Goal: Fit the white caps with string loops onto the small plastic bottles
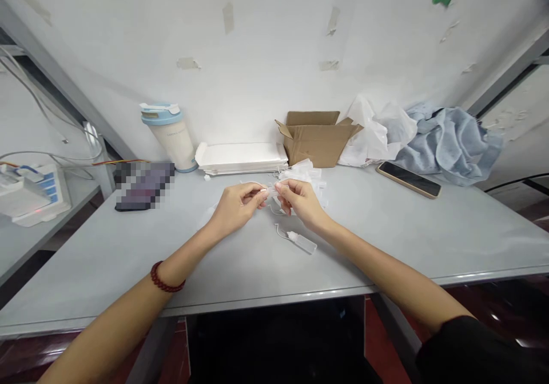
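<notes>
My left hand (pixel 241 205) and my right hand (pixel 301 201) meet above the middle of the table, fingertips nearly touching. Both are closed in a pinch around a small translucent plastic piece (pixel 271 190); its exact kind is mostly hidden by the fingers. A small dropper bottle (pixel 303 243) lies on its side nearer the front edge, with a thin curved white tube (pixel 279 232) at its tip. Behind my right hand is a heap of similar clear bottles (pixel 305 171), partly covered by that hand.
On the grey table (pixel 206 281), a tumbler (pixel 172 141), stacked white boxes (pixel 242 158) and an open cardboard box (pixel 317 143) stand along the wall. Right of them are a white plastic bag (pixel 380 132), blue cloth (pixel 450 143) and a phone (pixel 409 179). A blurred dark object (pixel 144 186) lies left.
</notes>
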Action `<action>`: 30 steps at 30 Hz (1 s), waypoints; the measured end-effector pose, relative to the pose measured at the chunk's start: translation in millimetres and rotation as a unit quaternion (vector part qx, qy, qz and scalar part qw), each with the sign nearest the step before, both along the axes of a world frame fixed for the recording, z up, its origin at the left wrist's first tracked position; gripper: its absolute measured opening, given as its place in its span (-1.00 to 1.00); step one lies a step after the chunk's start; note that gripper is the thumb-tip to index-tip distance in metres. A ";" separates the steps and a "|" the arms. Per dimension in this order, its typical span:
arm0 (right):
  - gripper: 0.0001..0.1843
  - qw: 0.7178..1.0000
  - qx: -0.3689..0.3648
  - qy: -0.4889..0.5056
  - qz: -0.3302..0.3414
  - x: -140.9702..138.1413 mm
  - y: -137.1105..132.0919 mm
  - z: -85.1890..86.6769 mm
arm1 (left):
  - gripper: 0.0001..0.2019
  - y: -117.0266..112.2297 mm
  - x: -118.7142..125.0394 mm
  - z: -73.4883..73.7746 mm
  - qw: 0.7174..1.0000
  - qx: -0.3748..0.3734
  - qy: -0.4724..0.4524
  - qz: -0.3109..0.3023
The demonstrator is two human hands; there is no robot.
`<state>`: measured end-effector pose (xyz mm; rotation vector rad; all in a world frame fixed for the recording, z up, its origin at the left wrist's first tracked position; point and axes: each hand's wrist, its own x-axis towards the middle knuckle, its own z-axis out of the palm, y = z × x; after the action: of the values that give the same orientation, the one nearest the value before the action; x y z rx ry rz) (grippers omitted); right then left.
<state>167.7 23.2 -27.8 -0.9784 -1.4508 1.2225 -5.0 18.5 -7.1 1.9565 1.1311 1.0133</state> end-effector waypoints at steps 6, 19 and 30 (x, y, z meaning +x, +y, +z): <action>-0.65 0.992 0.095 -0.075 -0.041 0.3 -5.9 -0.3 | -0.64 5.3 -5.2 3.6 0.990 -0.123 -0.029 -0.065; -0.59 0.998 0.043 -0.051 -0.021 0.8 0.1 -2.5 | -0.62 -5.3 1.7 1.9 0.997 -0.021 0.058 -0.041; -0.52 0.997 -0.074 0.034 -0.002 -1.7 0.2 1.7 | -0.79 0.1 -1.4 -21.2 0.932 0.299 0.203 -0.017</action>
<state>166.0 23.4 -26.1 -1.0274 -1.3189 1.3628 -6.4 18.7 -28.3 2.7649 1.0694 1.0441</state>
